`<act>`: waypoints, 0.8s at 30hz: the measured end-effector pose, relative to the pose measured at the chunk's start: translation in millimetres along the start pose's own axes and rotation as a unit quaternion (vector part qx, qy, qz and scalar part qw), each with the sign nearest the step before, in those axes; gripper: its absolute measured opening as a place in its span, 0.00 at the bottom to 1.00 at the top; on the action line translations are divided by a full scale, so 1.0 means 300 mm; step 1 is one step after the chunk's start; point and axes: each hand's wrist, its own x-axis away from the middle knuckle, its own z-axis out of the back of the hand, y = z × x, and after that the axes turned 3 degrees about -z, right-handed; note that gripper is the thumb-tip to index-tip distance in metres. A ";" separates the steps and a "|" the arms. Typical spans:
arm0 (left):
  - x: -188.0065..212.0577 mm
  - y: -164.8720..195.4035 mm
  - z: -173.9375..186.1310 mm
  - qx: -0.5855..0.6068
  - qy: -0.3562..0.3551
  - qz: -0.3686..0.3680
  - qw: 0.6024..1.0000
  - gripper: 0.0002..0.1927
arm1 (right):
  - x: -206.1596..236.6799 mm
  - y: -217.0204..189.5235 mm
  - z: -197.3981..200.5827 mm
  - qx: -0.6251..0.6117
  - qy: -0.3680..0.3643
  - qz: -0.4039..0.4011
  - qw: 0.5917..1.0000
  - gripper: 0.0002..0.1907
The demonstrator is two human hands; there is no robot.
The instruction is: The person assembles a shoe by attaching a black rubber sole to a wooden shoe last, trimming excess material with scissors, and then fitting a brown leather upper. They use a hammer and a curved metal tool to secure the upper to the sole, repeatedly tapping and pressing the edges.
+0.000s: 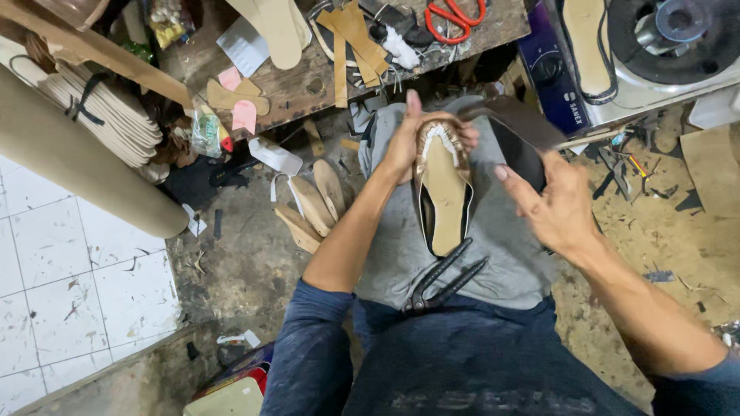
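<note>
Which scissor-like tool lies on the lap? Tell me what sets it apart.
The black pincers, lying on the grey cloth just below the shoe held by the left hand. The red-handled scissors lie on the workbench.

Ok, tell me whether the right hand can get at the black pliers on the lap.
Probably yes. The right hand is open and holds nothing, and the black pliers lie uncovered on the grey cloth just below it, nothing between.
</note>
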 end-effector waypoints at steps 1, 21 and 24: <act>0.000 0.003 0.000 0.108 -0.036 0.066 0.991 0.52 | 0.017 0.011 0.006 -0.046 0.033 0.076 0.996 0.14; -0.045 -0.092 0.030 0.060 0.001 -0.023 0.998 0.47 | -0.031 -0.004 -0.076 0.212 -0.005 0.111 0.971 0.19; -0.067 -0.121 0.038 0.011 0.053 -0.045 0.998 0.47 | -0.034 0.000 -0.077 0.195 0.009 0.109 0.975 0.17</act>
